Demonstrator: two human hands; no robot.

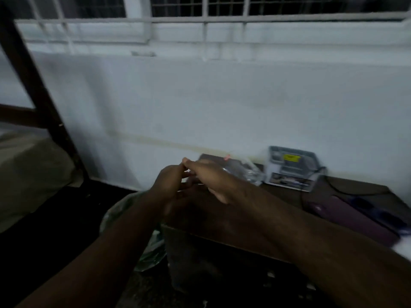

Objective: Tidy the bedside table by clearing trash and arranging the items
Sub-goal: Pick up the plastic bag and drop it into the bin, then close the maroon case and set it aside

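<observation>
My left hand (169,185) and my right hand (211,178) meet fingertip to fingertip above the left end of the dark bedside table (233,221). The left fingers are curled towards the right hand. Motion blur hides whether anything is pinched between them. Just behind the right hand, a clear plastic bottle (246,172) with a small red tip lies on the table. A translucent plastic bag (149,252) hangs or sits beside the table's left side, below my left forearm.
A grey-and-white box (289,167) with a yellow label stands against the white wall at the table's back. A dark purple phone-like case (355,216) and a black cable (311,190) lie at the right. A dark bed frame (37,85) and mattress stand at the left.
</observation>
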